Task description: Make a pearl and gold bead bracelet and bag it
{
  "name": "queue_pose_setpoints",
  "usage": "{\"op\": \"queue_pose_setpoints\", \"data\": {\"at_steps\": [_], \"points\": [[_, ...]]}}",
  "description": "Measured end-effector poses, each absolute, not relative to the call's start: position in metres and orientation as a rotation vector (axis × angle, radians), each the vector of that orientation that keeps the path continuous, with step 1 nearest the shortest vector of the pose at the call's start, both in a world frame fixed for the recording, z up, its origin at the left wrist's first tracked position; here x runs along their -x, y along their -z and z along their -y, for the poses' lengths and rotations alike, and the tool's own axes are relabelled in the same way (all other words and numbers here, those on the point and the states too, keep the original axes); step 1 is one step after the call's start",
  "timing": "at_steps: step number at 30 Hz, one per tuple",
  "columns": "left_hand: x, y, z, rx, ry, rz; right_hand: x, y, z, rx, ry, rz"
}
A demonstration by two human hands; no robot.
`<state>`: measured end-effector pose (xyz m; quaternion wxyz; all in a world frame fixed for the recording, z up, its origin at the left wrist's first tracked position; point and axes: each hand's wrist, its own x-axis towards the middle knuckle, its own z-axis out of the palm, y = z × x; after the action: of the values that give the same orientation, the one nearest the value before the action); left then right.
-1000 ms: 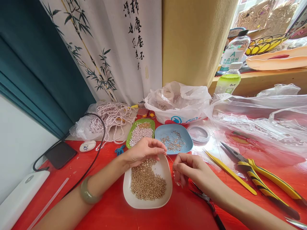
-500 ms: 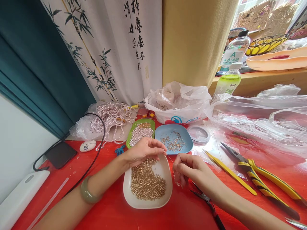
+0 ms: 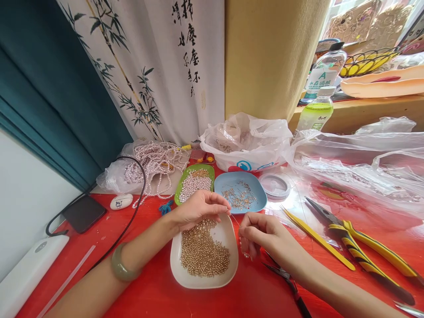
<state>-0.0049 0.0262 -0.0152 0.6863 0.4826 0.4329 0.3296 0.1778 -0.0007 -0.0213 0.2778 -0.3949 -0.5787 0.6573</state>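
Note:
My left hand [image 3: 198, 207] hovers over the far rim of a white dish [image 3: 228, 232] filled with small gold beads [image 3: 202, 252]; its fingertips are pinched together on something tiny, likely a bead. My right hand [image 3: 261, 232], just right of the dish, pinches a thin wire [image 3: 236, 219] that runs up toward my left fingertips, and a few beads hang from it below my fingers. A green bangle [image 3: 119, 265] circles my left wrist.
Behind the hands stand a green dish of pearl beads [image 3: 194, 180], a blue dish of metal pins [image 3: 240, 193] and a clear thread spool [image 3: 274, 184]. Yellow tweezers [image 3: 314, 236], yellow-handled pliers [image 3: 357, 240] and small cutters [image 3: 288, 280] lie right. Pearl strands [image 3: 152, 165], plastic bags, a phone [image 3: 83, 213] and cable lie left.

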Motion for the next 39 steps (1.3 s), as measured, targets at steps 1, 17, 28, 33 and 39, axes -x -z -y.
{"op": "queue_pose_setpoints", "data": {"at_steps": [1,17,28,33,39], "points": [[0.0050,0.0153,-0.0263,-1.082,-0.739,-0.969,-0.1777,0.0218,0.0006,1.054,-1.765,1.553],[0.0056,0.0126,-0.0249,-1.103,-0.719,-0.995,-0.1777,0.0243,0.0005,1.048,-1.759,1.561],[0.0059,0.0124,-0.0250,-1.141,-0.716,-0.991,-0.1782,0.0261,0.0011,1.057,-1.783,1.546],[0.0095,0.0127,-0.0262,-1.215,-0.679,-0.991,-0.1788,0.0260,0.0015,1.070,-1.772,1.548],[0.0122,0.0105,-0.0271,-1.287,-0.653,-0.987,-0.1784,0.0237,0.0012,1.065,-1.773,1.558]]}}
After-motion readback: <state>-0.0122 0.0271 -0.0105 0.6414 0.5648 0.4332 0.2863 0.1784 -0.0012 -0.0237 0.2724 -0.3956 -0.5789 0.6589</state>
